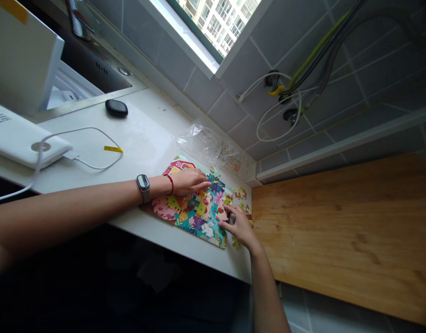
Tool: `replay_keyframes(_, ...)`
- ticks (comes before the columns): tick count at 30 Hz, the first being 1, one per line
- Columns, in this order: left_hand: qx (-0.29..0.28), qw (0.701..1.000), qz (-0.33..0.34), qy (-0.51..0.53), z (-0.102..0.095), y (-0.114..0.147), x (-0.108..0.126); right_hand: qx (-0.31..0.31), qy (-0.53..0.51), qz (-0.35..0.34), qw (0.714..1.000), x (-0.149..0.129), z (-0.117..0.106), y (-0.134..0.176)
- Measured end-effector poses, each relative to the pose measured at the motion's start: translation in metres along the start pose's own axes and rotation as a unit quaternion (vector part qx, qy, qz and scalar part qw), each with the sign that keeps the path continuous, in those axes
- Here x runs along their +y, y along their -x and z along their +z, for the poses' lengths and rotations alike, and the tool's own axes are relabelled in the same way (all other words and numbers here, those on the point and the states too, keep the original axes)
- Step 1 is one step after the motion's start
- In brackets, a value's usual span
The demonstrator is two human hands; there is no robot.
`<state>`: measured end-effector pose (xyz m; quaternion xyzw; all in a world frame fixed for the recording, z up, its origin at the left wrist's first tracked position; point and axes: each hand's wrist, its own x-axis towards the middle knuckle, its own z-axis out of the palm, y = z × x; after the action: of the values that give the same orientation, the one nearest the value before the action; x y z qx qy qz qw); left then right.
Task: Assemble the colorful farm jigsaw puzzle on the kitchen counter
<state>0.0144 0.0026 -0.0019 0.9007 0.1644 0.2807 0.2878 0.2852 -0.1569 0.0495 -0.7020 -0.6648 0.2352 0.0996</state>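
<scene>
A colourful jigsaw puzzle (192,221) with cartoon farm animals lies on the white counter. My left hand (189,181), with a red cord and a watch at the wrist, rests palm down over its upper part, fingers stretched out. At the puzzle's right edge my right hand (241,226) bends its thumb and forefinger around a small puzzle piece (231,218); the fingers partly hide it. Loose puzzle pieces (240,193) lie on the counter beyond the right hand, and some sit beside its wrist.
A crumpled clear plastic bag (201,141) lies behind the puzzle against the tiled wall. A wooden board (338,226) borders the counter on the right. To the left are a black rounded case (116,108), a white cable (95,129), a white device (21,138) and a sink (105,76).
</scene>
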Motion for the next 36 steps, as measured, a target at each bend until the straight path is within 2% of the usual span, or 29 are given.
replay_keyframes(4, 0.002, 1.000, 0.008, -0.010, 0.000, 0.000, 0.001, -0.016, -0.003, -0.016, 1.000, -0.013, 0.000, 0.004)
replay_keyframes(9, 0.008, 1.000, 0.016, -0.005, 0.003, 0.000, 0.001, -0.017, -0.062, -0.017, 0.998, -0.025, 0.012, 0.014)
replay_keyframes(19, 0.009, 1.000, 0.025, -0.004, 0.003, 0.000, -0.001, -0.030, -0.148, 0.033, 0.988, -0.018, 0.016, 0.008)
replay_keyframes(23, 0.006, 1.000, 0.024, -0.007, 0.003, 0.000, -0.001, 0.003, -0.179, 0.038, 0.983, -0.019, 0.021, 0.008)
replay_keyframes(27, -0.007, 0.999, 0.020, -0.023, 0.004, 0.000, -0.001, 0.026, -0.157, 0.029, 0.987, -0.019, 0.026, 0.008)
replay_keyframes(30, -0.013, 0.999, 0.016, -0.030, 0.004, 0.000, -0.002, 0.035, -0.130, 0.014, 0.991, -0.019, 0.025, 0.009)
replay_keyframes(36, -0.005, 0.999, 0.018, -0.030, 0.003, 0.000, 0.000, 0.053, -0.142, 0.015, 0.988, -0.014, 0.020, 0.012)
